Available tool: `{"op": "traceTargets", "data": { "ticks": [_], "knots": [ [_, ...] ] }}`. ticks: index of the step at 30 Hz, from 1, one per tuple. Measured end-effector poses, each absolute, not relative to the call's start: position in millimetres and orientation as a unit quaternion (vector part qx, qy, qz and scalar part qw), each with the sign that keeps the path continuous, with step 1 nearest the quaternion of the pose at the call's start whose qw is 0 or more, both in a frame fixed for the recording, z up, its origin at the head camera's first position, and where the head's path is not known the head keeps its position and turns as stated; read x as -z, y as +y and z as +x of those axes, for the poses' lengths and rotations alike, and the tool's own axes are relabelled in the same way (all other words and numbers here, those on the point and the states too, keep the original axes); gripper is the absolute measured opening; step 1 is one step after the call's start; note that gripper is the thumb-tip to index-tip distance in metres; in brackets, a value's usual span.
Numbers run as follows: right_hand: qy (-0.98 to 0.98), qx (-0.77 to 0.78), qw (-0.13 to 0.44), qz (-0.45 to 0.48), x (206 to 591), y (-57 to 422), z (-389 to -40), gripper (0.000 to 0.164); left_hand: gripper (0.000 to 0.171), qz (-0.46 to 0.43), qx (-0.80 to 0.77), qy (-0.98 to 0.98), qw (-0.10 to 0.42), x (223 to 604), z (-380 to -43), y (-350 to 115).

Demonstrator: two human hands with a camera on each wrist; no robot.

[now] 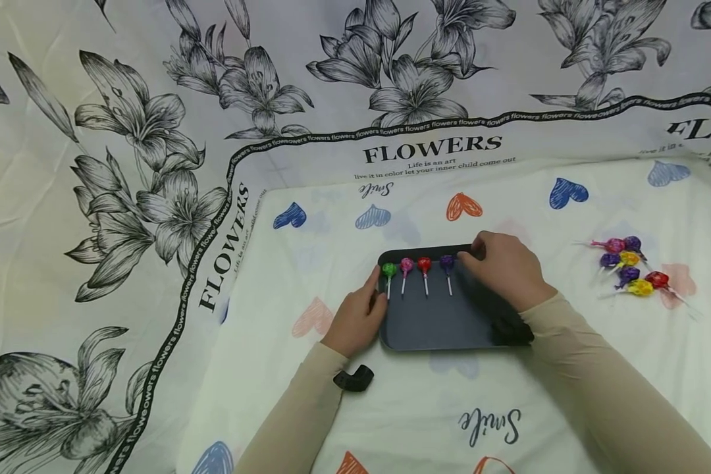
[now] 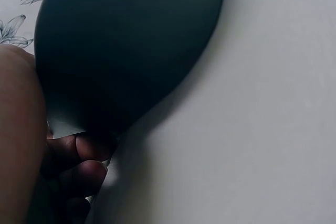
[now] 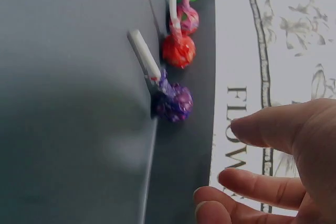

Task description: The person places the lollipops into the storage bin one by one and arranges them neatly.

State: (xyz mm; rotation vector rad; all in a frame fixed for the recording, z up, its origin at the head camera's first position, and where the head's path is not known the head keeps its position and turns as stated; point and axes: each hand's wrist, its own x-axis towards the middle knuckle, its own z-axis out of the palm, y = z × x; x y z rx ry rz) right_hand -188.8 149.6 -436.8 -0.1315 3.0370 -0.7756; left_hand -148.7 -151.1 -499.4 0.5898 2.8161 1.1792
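Note:
A dark grey tray point(image 1: 438, 326) holds a row of wrapped lollipops along its far side: a green lollipop point(image 1: 389, 270), a pink lollipop point(image 1: 406, 264), a red lollipop point(image 1: 424, 264) and a purple lollipop point(image 1: 447, 263), sticks toward the person. At the tray's left edge my left hand point(image 1: 358, 316) grips the rim; in the left wrist view its fingers point(image 2: 86, 177) curl at the dark tray wall point(image 2: 131, 40). My right hand point(image 1: 506, 266) is over the far right rim, just right of the purple lollipop point(image 3: 176, 102). Its thumb and fingers are spread, holding nothing.
To the right, a loose pile of several lollipops point(image 1: 628, 263), purple, yellow, red and pink, lies on the white heart-print cloth point(image 1: 403, 408). Beyond it hangs or lies flower-print fabric point(image 1: 308, 158). A black strap piece point(image 1: 354, 378) sits at the left wrist.

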Motion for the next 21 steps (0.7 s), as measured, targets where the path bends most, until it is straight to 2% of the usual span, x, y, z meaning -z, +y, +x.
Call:
{"op": "traceTargets", "data": {
  "ticks": [11,21],
  "knots": [
    [0.963,0.267,-0.018,-0.028,434.2,171.1,-181.9,0.038,0.061,0.176,-0.377,0.909,0.023,499.2,-148.9,-149.8],
    [0.963,0.269,-0.023,-0.016,431.4,186.0,-172.1,0.042,0.061,0.173,-0.381,0.908,0.021,497.7,-146.0,-149.1]
  ]
}}
